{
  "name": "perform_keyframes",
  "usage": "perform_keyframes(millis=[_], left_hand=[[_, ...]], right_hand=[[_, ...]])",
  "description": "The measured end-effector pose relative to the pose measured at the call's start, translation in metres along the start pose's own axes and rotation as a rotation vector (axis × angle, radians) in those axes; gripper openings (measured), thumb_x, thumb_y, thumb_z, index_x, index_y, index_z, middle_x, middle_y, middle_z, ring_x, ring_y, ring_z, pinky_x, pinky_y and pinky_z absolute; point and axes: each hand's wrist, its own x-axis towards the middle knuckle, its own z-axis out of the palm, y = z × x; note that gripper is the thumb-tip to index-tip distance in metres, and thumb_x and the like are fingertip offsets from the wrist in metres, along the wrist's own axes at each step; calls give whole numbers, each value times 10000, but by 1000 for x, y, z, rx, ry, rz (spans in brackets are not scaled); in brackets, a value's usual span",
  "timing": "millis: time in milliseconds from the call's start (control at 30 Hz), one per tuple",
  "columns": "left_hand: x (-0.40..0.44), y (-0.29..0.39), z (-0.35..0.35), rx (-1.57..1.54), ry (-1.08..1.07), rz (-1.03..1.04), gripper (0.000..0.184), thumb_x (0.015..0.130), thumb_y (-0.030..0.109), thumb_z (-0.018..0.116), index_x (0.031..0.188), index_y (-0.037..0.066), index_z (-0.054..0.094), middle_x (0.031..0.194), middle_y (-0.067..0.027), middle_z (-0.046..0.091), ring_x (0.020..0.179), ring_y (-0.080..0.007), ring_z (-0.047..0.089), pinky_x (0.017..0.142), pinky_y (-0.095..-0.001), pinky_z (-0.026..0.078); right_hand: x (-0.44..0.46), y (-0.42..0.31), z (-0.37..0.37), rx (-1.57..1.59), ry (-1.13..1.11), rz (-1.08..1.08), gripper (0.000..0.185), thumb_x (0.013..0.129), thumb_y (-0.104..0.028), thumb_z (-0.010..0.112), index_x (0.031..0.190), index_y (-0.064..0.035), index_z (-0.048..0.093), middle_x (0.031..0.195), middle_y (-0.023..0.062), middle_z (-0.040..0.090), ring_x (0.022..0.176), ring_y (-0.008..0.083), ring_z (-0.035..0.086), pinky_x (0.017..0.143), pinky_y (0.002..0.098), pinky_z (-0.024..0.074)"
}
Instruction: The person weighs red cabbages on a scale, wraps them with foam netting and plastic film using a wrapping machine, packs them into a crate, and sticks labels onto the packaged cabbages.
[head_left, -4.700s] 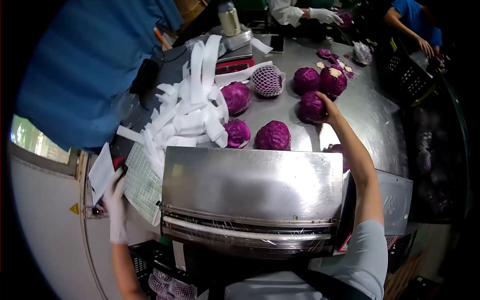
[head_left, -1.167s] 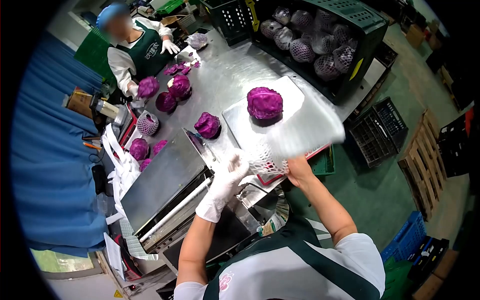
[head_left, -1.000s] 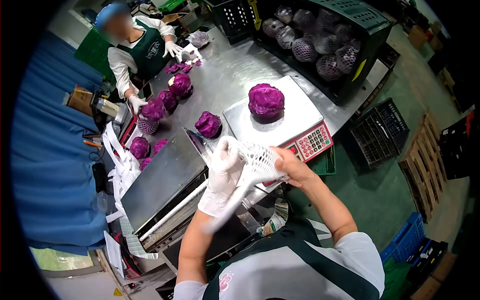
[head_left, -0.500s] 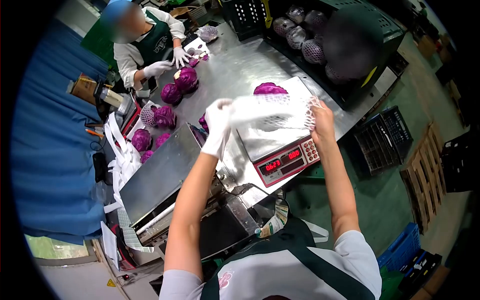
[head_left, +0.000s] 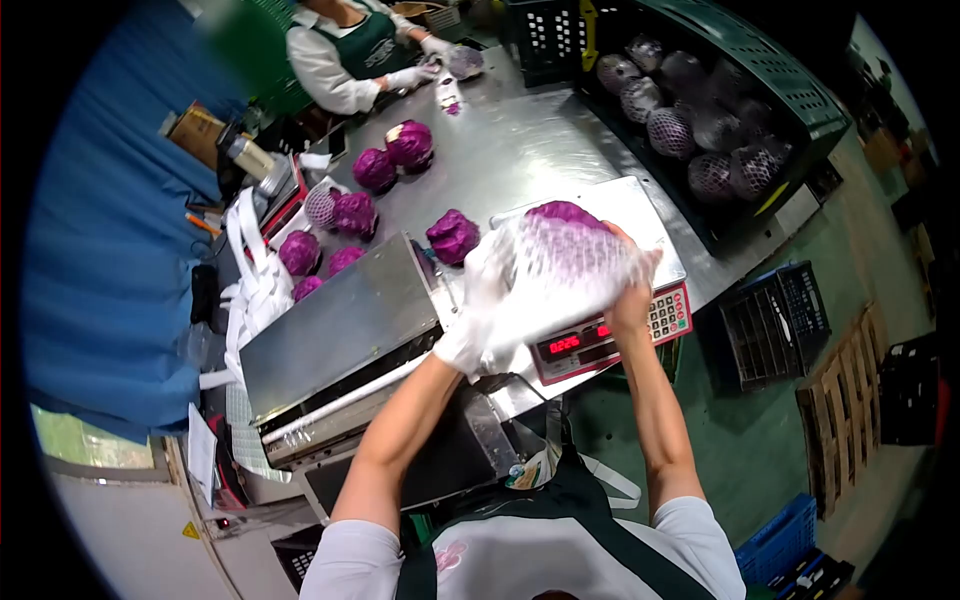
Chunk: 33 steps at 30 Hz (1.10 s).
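Note:
A white foam net sleeve (head_left: 560, 275), smeared by motion, is stretched between both hands over the front of a purple cabbage (head_left: 568, 213). My gloved left hand (head_left: 482, 300) is closed on the sleeve's left side. At its right side, my bare right hand (head_left: 634, 290) grips the sleeve close to the cabbage. Beneath them is a scale with a metal plate (head_left: 650, 225) and a red front panel with lit digits. A loose cabbage (head_left: 453, 237) sits on the table left of my left hand.
A metal wrapping machine (head_left: 335, 335) stands at the left, beside white foam strips (head_left: 250, 290) and several cabbages. A black crate (head_left: 815, 110) at the back right holds netted cabbages. Across the table (head_left: 500, 140), a co-worker in white gloves (head_left: 410, 77) handles a wrapped one.
Both hands have brought the sleeve down against the cabbage on the scale. The scale's digits have changed. The view has shifted, and the co-worker's hands are now at a wrapped cabbage.

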Motion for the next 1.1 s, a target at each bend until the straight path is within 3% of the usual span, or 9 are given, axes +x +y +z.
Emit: perform_keyframes(millis=[267, 333, 400, 533, 567, 767, 900, 967, 1100], left_hand=[[-162, 78, -40, -1105, 245, -89, 580, 853, 537, 441, 1226, 94, 474, 1154, -134, 552, 1050, -310, 529, 944, -472, 387], [-202, 79, -61, -1106, 256, -52, 596, 857, 572, 417, 1233, 113, 479, 1183, -139, 543, 1082, -331, 520, 960, -505, 382], [-245, 79, -82, -1084, 305, -29, 571, 867, 587, 372, 1181, 134, 523, 1199, -140, 535, 1107, -348, 503, 934, -557, 388], [-285, 65, -113, -1018, 324, -49, 553, 859, 598, 357, 930, 107, 602, 1007, -112, 604, 991, -320, 569, 833, -560, 465], [-295, 60, -121, -944, 220, -32, 529, 894, 555, 345, 969, 97, 599, 1026, -120, 601, 1007, -318, 564, 849, -526, 472], [-342, 57, -143, -887, 289, -30, 459, 891, 450, 357, 1021, 65, 571, 1044, -131, 596, 998, -302, 569, 855, -483, 473], [-351, 59, -164, -868, 432, 19, 420, 888, 380, 365, 1055, 44, 552, 1056, -138, 592, 993, -291, 572, 859, -453, 473], [-343, 68, -180, -828, 538, 60, 403, 887, 346, 369, 1073, 33, 543, 1061, -142, 590, 990, -286, 574, 861, -439, 474], [-299, 104, -222, -755, 752, 185, 375, 885, 276, 378, 1107, 12, 524, 1073, -149, 587, 984, -275, 578, 865, -409, 474]], right_hand=[[-118, -38, 142, -588, -607, -511, 501, 935, -373, 372, 940, 64, 616, 972, 191, 636, 719, 206, 627, 599, 277, 492], [-143, -36, 154, -348, -815, -184, 183, 849, -25, 522, 1001, 45, 596, 1013, 168, 624, 933, 256, 618, 815, 318, 492], [-169, -24, 163, -341, -872, 479, 220, 886, -106, 516, 1067, 9, 567, 1040, 138, 612, 895, 187, 598, 816, 295, 466], [-176, -11, 211, -643, -1751, 442, 256, 913, -240, 502, 987, -9, 585, 777, 120, 611, 778, 201, 592, 741, 313, 462], [-182, 2, 217, -495, -1695, 189, 256, 929, -230, 467, 955, -1, 577, 770, 101, 614, 686, 168, 597, 635, 295, 491], [-205, 55, 265, -217, -446, 1049, 214, 934, -134, 419, 941, 25, 563, 746, 65, 609, 515, 84, 556, 418, 191, 453], [-234, 99, 263, -328, -552, 1109, 186, 878, -131, 548, 973, 21, 600, 857, 127, 631, 786, 156, 594, 728, 310, 487], [-219, 120, 259, -800, -881, 356, 300, 835, -168, 606, 1075, 5, 556, 946, 127, 618, 838, 179, 598, 759, 309, 489], [-159, 101, 297, -229, -970, 384, 660, 790, -269, 667, 1311, -25, 343, 1237, 138, 486, 1115, 222, 492, 936, 344, 399]])
